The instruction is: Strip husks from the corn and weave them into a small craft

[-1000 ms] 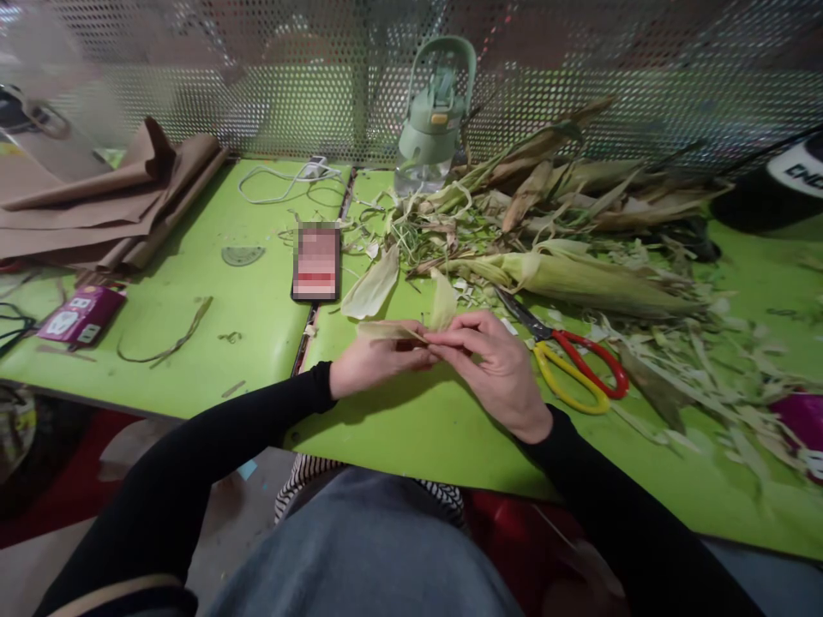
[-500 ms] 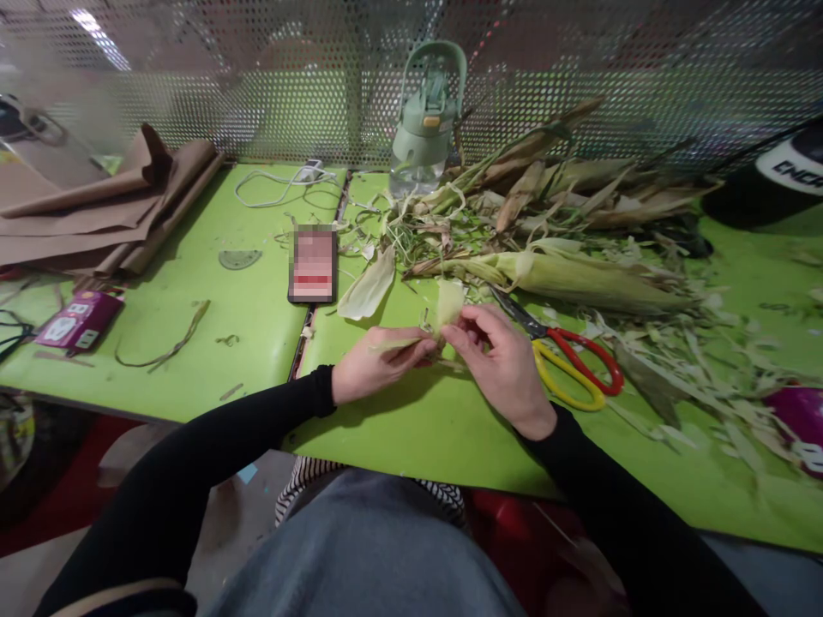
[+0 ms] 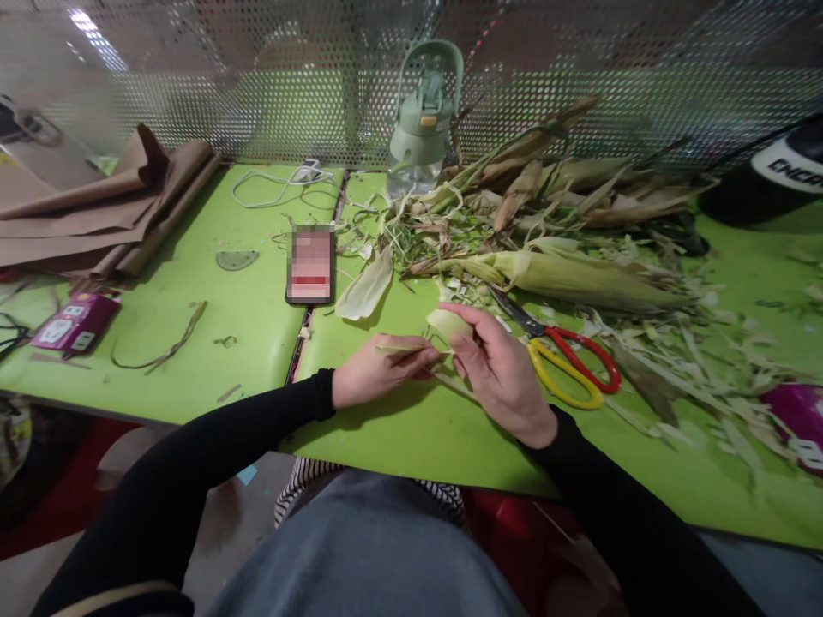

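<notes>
Left hand [image 3: 389, 368]: fingers closed in a narrow pinch on a pale husk piece [image 3: 395, 349], just above the near edge of the worktop [image 3: 386, 446]. Right hand [image 3: 505, 377]: thumb and fingers closed around a curled husk [image 3: 450, 323], its pale face bulging up over the fingertips. A thin strip [image 3: 458, 383] slants out below, between the hands; can't tell if both pieces join where the fingertips meet, fingers hide it.

Handling, our judgement: we'd let the left pinch act as the anchor, close to the meeting point, and let the right do the bending. Light thumb pressure, slow curl along the grain; husk likely splits if we force it across. Short free length between the pinches should give better control.

Just beyond the hands: loose husk leaf [image 3: 365, 284] flat on the worktop, phone [image 3: 310, 267] to its left. Right of the right hand, scissors [image 3: 535, 327] with red and yellow handles, near enough to reach but we should watch the knuckles there. Past them a green husk bundle [image 3: 579, 278], then dry husks [image 3: 546, 184] heaped behind. Shreds [image 3: 700, 386] spread right. Water bottle [image 3: 421, 141] upright at the back.
</notes>
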Tool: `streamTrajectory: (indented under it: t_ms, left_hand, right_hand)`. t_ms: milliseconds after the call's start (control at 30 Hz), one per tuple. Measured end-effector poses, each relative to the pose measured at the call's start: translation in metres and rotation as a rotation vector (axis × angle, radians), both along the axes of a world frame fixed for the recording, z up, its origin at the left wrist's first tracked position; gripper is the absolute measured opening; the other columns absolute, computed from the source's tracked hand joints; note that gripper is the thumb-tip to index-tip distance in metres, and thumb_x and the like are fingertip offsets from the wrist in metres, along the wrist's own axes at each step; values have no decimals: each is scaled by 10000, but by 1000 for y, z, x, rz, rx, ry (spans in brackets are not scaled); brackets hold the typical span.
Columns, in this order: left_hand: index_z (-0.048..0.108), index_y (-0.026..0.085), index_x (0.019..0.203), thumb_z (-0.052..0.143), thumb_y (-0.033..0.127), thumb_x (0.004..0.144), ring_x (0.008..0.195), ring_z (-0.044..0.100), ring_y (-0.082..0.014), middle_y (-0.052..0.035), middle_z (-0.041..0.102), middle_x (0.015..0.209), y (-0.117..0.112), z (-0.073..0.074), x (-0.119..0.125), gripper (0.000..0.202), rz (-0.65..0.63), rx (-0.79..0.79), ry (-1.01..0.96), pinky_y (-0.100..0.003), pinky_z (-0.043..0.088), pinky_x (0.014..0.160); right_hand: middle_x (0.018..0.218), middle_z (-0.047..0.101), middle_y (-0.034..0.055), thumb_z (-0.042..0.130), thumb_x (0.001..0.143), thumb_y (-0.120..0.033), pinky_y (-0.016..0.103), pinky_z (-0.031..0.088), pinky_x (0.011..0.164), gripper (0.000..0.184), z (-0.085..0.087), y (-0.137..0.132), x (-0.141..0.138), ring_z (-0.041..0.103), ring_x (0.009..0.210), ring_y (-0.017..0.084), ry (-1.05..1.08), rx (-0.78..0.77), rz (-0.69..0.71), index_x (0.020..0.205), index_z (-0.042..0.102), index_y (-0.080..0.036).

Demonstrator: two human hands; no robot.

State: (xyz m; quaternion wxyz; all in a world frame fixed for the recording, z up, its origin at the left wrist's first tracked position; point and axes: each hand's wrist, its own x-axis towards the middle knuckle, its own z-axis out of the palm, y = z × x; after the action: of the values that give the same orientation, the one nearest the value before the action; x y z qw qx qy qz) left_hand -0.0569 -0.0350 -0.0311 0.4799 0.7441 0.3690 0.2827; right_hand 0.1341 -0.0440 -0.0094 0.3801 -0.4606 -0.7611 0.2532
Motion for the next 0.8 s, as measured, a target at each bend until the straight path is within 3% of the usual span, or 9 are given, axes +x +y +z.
streamTrajectory:
  t_ms: [100,167,267,367,500,600,800]
  left_hand:
    - [643,142,867,504,329,990,705,648,-109,-25,688,765,-2,1,2,264,-23,-170,-47,-222,523,697]
    - [644,138,891,525,328,986,734,681,-123,-33,702,777,-2,0,4,244,-27,-349,-98,-243,547,730]
    - [650,131,924,565,342,978,733,705,-130,-47,723,777,-1,0,6,234,6,-642,-231,-266,570,755]
    - [668,119,919,657,422,918,709,704,-131,-60,732,763,1,0,6,303,47,-781,-328,-285,580,761]
    - [683,119,930,704,492,862,713,707,-140,-48,736,767,-1,-1,5,380,43,-781,-304,-307,583,778]
    - [684,125,985,660,508,891,757,712,-146,-39,733,805,-4,-4,4,396,15,-689,-246,-306,580,787]
    - [650,126,1010,587,491,936,812,710,-146,-25,678,847,-3,-10,2,379,1,-568,-232,-301,581,810]
  right_hand:
    - [915,736,73,419,1046,-411,311,552,678,310,2,2,0,685,786,182,-97,199,-30,1070,652,-208]
    - [897,746,61,400,1056,-382,296,555,677,309,4,2,0,696,776,172,-137,228,-4,1036,655,-207]
    - [1008,762,73,426,1049,-371,307,572,714,299,5,2,3,721,825,180,-181,202,45,1191,636,-213]
    - [1050,759,84,484,1029,-360,337,581,770,306,3,4,6,722,877,200,-213,282,61,1265,621,-221]
    - [935,740,64,515,1019,-328,320,574,727,232,2,8,9,698,824,185,-212,297,116,1143,672,-210]
    - [948,732,70,550,1002,-340,308,576,706,242,5,9,11,694,822,179,-200,263,187,1145,664,-182]
    - [930,726,97,489,1025,-282,337,587,744,247,1,11,12,699,840,199,-302,367,233,1117,669,-140]
